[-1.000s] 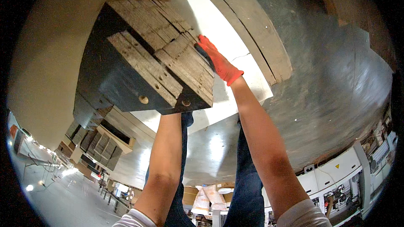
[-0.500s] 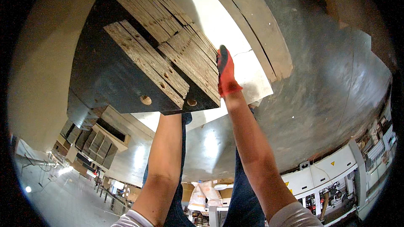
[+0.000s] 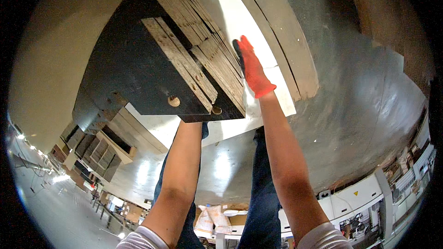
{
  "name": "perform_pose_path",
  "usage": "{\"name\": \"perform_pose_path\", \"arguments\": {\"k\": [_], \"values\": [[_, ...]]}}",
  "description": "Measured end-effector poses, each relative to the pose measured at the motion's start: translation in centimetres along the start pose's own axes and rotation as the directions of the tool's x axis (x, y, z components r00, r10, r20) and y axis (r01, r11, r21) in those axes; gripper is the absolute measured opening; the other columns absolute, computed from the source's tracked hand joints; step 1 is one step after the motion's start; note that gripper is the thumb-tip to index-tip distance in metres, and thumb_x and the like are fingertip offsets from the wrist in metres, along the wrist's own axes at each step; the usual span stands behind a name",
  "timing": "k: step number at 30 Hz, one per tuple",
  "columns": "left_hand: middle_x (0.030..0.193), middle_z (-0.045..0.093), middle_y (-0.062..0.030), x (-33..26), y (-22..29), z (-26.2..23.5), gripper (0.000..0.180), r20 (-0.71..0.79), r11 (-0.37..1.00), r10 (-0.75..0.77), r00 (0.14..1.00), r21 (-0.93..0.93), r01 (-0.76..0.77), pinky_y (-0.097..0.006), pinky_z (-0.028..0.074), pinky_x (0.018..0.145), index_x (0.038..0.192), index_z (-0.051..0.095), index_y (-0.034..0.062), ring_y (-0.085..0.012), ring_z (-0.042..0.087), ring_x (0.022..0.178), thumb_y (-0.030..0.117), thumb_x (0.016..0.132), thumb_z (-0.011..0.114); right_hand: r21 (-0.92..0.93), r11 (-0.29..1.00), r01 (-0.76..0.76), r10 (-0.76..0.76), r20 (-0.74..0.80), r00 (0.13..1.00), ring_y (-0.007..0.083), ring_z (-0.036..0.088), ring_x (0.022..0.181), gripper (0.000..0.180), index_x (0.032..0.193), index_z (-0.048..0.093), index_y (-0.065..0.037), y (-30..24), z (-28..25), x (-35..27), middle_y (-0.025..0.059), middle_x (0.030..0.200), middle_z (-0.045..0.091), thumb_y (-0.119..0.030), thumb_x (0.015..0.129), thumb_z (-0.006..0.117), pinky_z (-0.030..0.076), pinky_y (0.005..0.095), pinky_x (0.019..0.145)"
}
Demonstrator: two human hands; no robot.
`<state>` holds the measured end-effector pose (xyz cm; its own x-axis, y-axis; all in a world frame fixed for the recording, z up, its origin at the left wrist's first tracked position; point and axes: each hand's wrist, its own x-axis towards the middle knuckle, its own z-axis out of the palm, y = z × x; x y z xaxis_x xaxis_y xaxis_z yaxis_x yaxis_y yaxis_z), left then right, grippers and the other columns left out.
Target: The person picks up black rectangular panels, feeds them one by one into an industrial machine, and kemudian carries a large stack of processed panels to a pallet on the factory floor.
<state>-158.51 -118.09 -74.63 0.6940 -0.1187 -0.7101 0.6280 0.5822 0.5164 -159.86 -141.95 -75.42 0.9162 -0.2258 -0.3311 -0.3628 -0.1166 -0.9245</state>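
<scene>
Boards point(image 3: 184, 60) now tipped up, closer than before. Right hand point(image 3: 251, 67) flat on edge, fingers together. Left hand under boards, hidden, cannot tell.

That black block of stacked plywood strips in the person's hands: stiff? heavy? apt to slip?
The black-faced block of stacked plywood strips looks rigid: thick layered edges, no sag. Probably heavy for its size, since both arms carry it. Slipping seems unlikely: the right hand wears an orange glove; the left hand is hidden beneath it.
</scene>
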Motion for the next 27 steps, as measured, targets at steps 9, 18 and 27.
{"name": "perform_pose_path", "arguments": {"k": [9, 18, 27], "values": [[0.167, 0.045, -0.0065, 1.5, -0.8, -0.1, 0.075, 0.005, 0.998, 0.026, 1.000, -0.056, -0.025, -0.049, 0.039, 0.124, 0.164, 0.043, 0.0159, -0.0335, 0.044, 0.151, 0.062, 0.106, 0.055, 0.506, 0.759, -0.409, 0.278, 0.316, 0.907, 0.0272, 0.021, 0.165, 0.069, 0.170, 0.030, -0.005, -2.4, 2.2, 3.6, 0.0131, 0.178, 0.026, -0.047, 0.117, 0.043, 0.017, 0.0361, 0.134], [0.170, 0.043, -0.0057, 1.8, -2.1, -2.1, 0.078, 0.145, 0.992, -0.008, 0.989, -0.127, 0.027, -0.050, 0.039, 0.125, 0.165, 0.041, 0.0170, -0.0336, 0.043, 0.153, 0.066, 0.106, 0.053, 0.775, 0.529, -0.345, 0.431, 0.104, 0.896, 0.0188, 0.065, 0.129, 0.042, 0.143, 0.065, -0.001, 3.4, -1.0, 1.2, 0.0066, 0.137, 0.071, -0.029, 0.115, 0.051, 0.045, 0.0340, 0.117], [0.149, 0.060, -0.0147, -10.6, 4.2, -2.3, 0.082, -0.142, 0.982, -0.084, 0.986, 0.156, 0.106, -0.051, 0.045, 0.116, 0.158, 0.048, 0.0083, -0.0303, 0.059, 0.130, 0.068, 0.104, 0.058, -0.763, 0.632, 0.137, 0.177, 0.315, 0.933, 0.0292, 0.065, 0.127, 0.055, 0.151, 0.059, -0.016, 4.7, -2.5, -18.8, 0.0046, 0.161, 0.057, -0.014, 0.096, 0.056, 0.058, 0.0440, 0.096]]}}
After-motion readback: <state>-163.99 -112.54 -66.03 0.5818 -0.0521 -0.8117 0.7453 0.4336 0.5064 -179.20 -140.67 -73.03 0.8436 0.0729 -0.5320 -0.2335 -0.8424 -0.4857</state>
